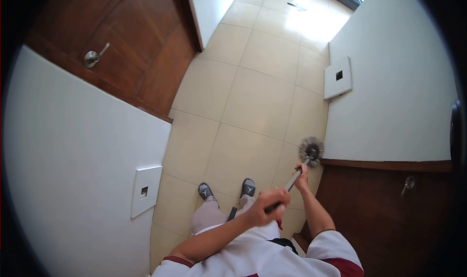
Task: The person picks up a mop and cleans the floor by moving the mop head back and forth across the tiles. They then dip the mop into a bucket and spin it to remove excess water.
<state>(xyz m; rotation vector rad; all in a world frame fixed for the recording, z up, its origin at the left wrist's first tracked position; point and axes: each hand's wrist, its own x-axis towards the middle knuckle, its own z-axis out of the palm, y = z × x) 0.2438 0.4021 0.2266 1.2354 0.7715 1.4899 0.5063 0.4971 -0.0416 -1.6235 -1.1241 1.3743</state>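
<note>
Head view: left hand (pixel 266 206), right hand (pixel 301 176) hold mop (pixel 311 150) beside wall (pixel 389 107), floor (pixel 253 102) open.

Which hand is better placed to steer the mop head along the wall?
Probably the right hand: it grips the handle close behind the mop head; the left hand holds farther up.

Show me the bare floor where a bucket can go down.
Widest bare patch: floor tiles between the left wooden door and the right wall's white panel. A narrower strip runs between the left wall and the feet. Crowded: the right side by the lower door, where the mop head, mop handle, left hand and right hand are.
</note>
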